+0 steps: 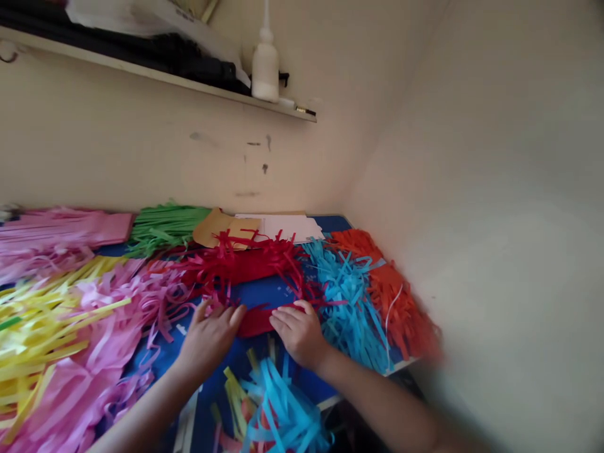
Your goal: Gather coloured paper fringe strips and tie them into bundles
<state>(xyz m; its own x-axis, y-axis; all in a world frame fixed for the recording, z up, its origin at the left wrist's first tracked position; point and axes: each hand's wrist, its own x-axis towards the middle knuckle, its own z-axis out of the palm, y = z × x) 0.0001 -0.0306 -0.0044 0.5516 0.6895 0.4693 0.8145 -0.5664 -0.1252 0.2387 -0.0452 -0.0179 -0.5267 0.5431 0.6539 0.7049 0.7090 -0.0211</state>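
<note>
Both my hands lie flat on a red fringed paper piece on the blue table. My left hand presses its left end, fingers spread. My right hand presses its right end, fingers curled over the edge. Just behind it lies a bigger heap of red paper fringe. Blue fringe lies right of my right hand, and pink fringe left of my left hand.
Yellow fringe, green fringe, orange fringe, brown card and white sheets cover the table. More blue strips hang at the front edge. Walls close in behind and right; a shelf carries a white bottle.
</note>
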